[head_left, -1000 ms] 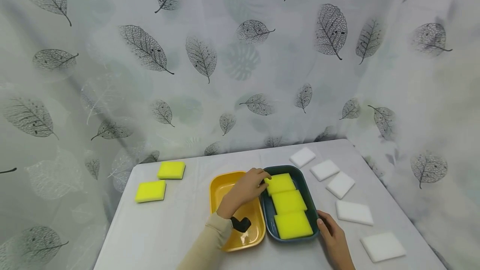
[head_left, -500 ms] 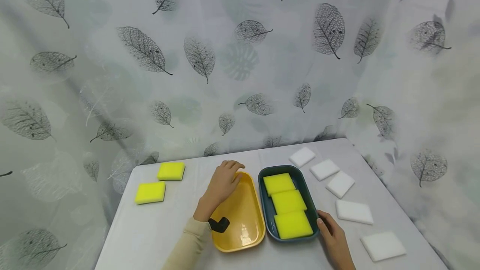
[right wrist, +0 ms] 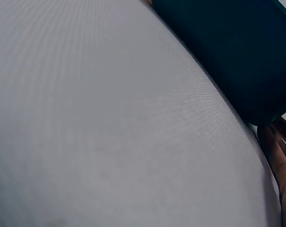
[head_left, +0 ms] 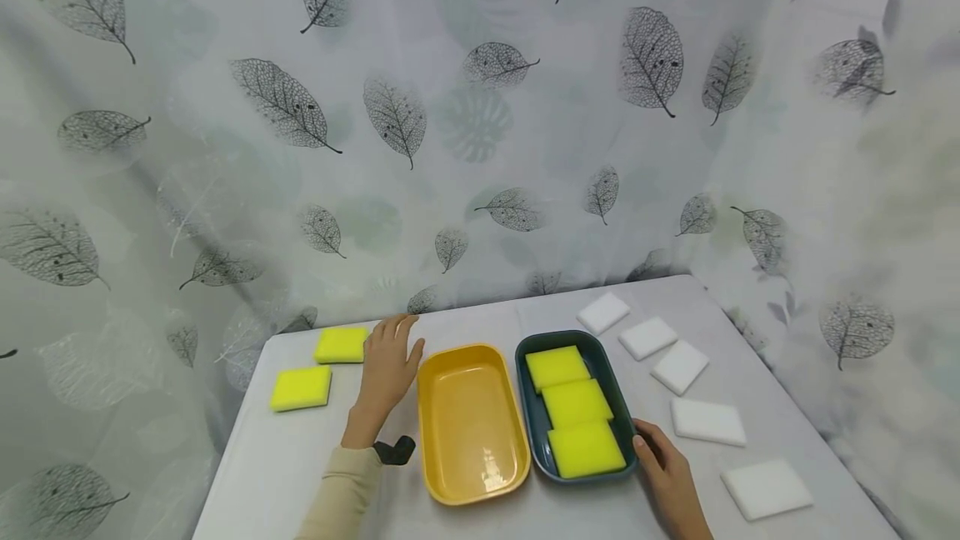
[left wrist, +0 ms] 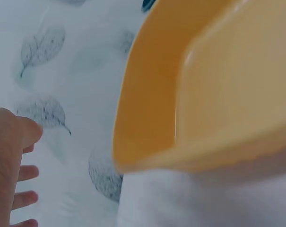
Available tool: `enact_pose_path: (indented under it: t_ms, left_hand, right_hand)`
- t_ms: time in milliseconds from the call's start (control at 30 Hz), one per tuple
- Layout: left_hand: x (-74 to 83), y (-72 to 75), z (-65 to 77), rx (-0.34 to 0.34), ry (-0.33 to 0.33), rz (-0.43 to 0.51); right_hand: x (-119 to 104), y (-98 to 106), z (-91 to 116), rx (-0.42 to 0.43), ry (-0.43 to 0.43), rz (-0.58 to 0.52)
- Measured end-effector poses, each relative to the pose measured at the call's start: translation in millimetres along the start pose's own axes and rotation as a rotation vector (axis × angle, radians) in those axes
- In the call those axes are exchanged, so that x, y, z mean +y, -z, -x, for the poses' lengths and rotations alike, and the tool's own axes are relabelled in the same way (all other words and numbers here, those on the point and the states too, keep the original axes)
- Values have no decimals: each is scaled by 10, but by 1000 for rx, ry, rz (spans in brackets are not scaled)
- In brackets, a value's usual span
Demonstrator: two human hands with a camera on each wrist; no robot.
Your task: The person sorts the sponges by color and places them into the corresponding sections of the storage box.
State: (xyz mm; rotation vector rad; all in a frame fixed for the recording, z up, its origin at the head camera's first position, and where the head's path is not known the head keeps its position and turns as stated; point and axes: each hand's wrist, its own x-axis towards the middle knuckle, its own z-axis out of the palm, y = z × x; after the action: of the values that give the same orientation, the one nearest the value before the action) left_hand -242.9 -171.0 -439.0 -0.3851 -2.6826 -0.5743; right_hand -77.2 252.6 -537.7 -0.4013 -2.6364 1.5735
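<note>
My left hand (head_left: pixel 386 362) is raised between the yellow tray (head_left: pixel 422 423) and two yellow sponges (head_left: pixel 341 344) with dark undersides at the left. It holds nothing; its fingers are spread apart in the left wrist view, beside the tray's corner. The upper sponge is partly overlapped by the fingertips in the head view. My right hand (head_left: pixel 670 477) holds the dark blue tray (head_left: pixel 540 440) at its lower right corner, thumb and fingers at the rim. Inside that tray, three yellow sponges (head_left: pixel 577 403) lie in a column, slightly overlapping.
Several white sponge blocks (head_left: pixel 708 422) lie scattered on the white cloth-covered table (head_left: pixel 247 473) to the right of the blue tray. A leaf-patterned curtain (head_left: pixel 480 132) hangs behind the table's far edge. Both trays stand side by side.
My left hand has moved left, away from the top sponge in the blue tray, across the yellow tray to the table beside it. The right hand and both trays have stayed put.
</note>
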Motion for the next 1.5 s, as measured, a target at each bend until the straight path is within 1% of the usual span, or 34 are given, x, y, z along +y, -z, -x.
enact_pose_path:
  t_ms: [100,200,267,400,533,700,900,1033,1167,1333,1500]
  left_hand:
    - [-154,-6,43,14,41,-17]
    - [-292,-16,78,-7,90,-37]
    - [-382,-34,98,-29,123,-53]
    - [-546,-74,133,-98,206,-93]
    - [-665,-80,137,-156,280,-113]
    - [-764,-78,117,-219,359,-74]
    - [-880,-128,121,-258,427,-31]
    - [-924,-157,140,-266,443,-16]
    - [-934,-194,157,-269,436,-30]
    - [-933,-226,168,-239,419,-47]
    - [-916,-204,185,-224,406,-77]
  right_hand:
    - [-1,-2,2,-2,-8,4]
    - [-3,-2,6,-3,-15,6]
    - [-2,-3,7,-3,-19,7]
    - [4,-12,5,-1,-21,12]
    - [10,-16,7,-2,-33,12]
    - [9,-6,16,-4,-42,9]
    - [2,-1,20,-17,-49,-20]
    - [-12,-2,29,-21,-59,-7]
    - [-24,-3,34,-20,-63,1]
    - [-21,-14,26,-2,-40,-1]
    - [-12,-18,11,4,-32,11]
